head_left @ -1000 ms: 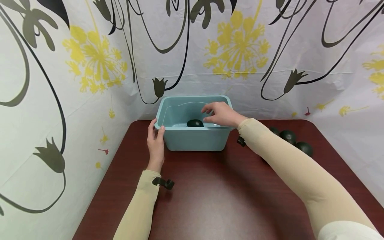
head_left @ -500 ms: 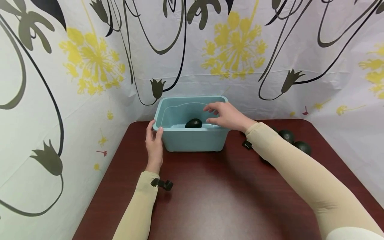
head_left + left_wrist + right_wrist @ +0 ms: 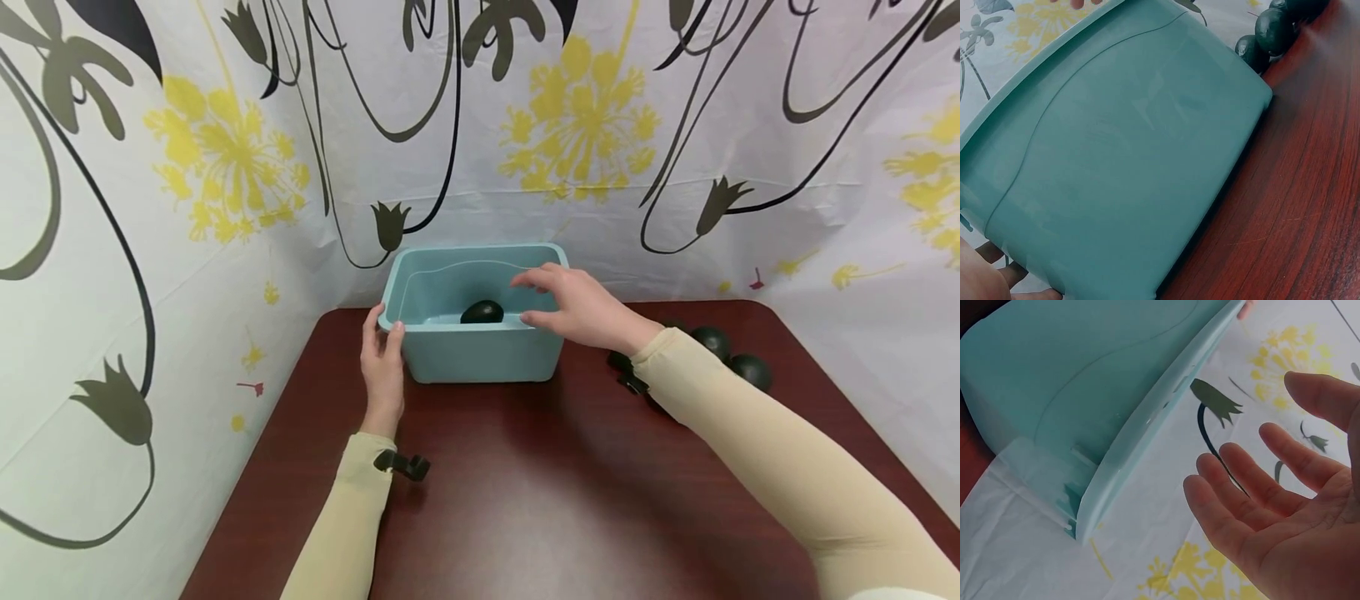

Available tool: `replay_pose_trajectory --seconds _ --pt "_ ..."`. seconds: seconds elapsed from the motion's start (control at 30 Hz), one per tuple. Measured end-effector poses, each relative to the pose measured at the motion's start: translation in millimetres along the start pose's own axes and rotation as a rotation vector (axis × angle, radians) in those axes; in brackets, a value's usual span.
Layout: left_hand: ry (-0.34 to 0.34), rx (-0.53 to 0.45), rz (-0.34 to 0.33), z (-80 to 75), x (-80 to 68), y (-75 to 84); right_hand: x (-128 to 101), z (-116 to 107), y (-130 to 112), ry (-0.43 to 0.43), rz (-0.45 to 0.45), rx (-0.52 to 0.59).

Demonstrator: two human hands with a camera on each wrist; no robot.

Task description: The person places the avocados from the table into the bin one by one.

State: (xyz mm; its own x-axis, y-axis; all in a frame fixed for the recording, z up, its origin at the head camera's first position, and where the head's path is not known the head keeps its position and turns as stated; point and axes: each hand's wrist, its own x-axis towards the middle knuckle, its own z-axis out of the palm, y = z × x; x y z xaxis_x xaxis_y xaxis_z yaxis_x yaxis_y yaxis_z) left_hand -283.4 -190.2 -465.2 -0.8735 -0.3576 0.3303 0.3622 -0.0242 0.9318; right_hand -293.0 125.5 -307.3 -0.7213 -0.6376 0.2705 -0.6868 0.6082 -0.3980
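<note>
A light blue plastic tub point(image 3: 480, 358) stands at the far end of the table, with one dark green avocado point(image 3: 482, 312) lying inside it. My left hand point(image 3: 383, 375) holds the tub's front left corner, thumb on the front and fingers along the left side. Over the right part of the tub hovers my right hand point(image 3: 585, 310), its fingers spread and loosely bent. The right wrist view shows its palm point(image 3: 1310, 544) with nothing in it, beside the tub's rim point(image 3: 1147, 425).
Several more avocados point(image 3: 749, 372) lie on the dark red table point(image 3: 480, 500) to the right of the tub, partly hidden behind the right forearm point(image 3: 750, 442). A white cloth point(image 3: 465, 183) with flower prints hangs behind and at both sides.
My right hand has drawn slightly right and toward me, its thumb and fingers parting wider. The left hand stays at the tub's corner; the avocado inside lies as before.
</note>
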Motion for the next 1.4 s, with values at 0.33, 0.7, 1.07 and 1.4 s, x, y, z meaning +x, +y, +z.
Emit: replay_pose_trajectory --seconds 0.33,0.7,1.07,1.4 --pt "0.005 0.015 -0.015 -1.6 -3.4 -0.3 -28 -2 -3 0.038 0.004 -0.02" --pt "-0.01 -0.006 -0.01 0.2 -4.5 6.7 -53 -12 14 0.088 0.043 -0.047" --pt "-0.005 0.0 0.006 0.1 -1.3 -0.1 -76 -21 32 0.118 0.112 -0.046" --pt "0.007 0.028 0.012 0.6 -0.4 -2.6 -97 -22 56 0.129 0.182 -0.051"
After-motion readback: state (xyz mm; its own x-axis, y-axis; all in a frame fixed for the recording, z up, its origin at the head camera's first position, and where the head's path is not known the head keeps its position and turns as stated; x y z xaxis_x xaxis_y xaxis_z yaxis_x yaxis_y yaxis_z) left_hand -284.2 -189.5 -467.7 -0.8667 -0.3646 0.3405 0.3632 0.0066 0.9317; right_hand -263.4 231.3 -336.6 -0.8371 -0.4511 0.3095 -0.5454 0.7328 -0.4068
